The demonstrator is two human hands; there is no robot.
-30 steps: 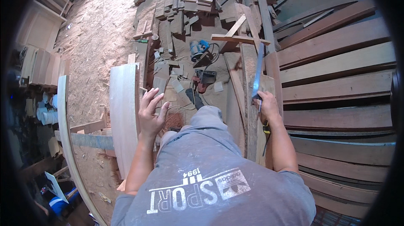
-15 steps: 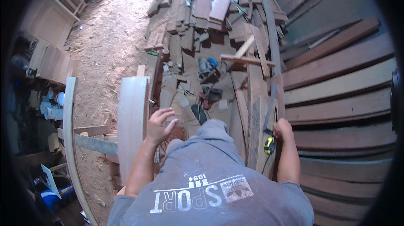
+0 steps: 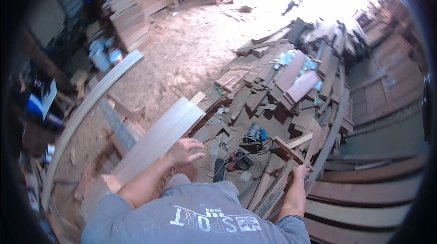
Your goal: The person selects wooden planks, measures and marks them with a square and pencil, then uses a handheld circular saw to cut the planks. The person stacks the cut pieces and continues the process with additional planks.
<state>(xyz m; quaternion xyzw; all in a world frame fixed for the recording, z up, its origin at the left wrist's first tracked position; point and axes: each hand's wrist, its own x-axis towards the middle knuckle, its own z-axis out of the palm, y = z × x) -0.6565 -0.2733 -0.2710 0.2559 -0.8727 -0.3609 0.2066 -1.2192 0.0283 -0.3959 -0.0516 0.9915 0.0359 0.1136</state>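
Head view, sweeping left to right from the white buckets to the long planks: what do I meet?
White buckets → left hand → red-and-black power tool → right hand → long planks.

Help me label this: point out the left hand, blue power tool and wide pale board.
Left hand point(image 3: 183, 151), head view: back of hand.
Blue power tool point(image 3: 256, 133), head view: its body.
Wide pale board point(image 3: 160, 138), head view: upper face.
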